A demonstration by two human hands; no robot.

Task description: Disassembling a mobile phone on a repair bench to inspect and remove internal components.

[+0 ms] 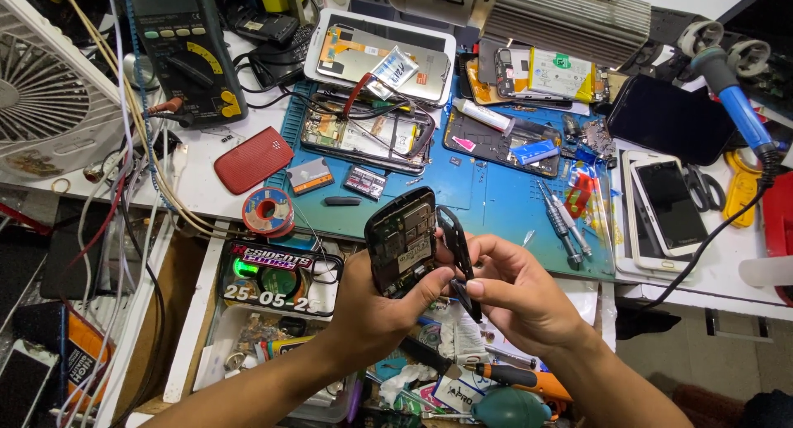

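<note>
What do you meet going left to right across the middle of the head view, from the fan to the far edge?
White fan → red phone cover → solder spool → opened phone in left hand → right hand → screwdrivers → white phone → yellow-handled scissors.

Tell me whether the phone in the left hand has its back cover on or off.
Off. The phone in the left hand shows bare circuitry, and the right hand holds a black frame piece beside it.
</note>
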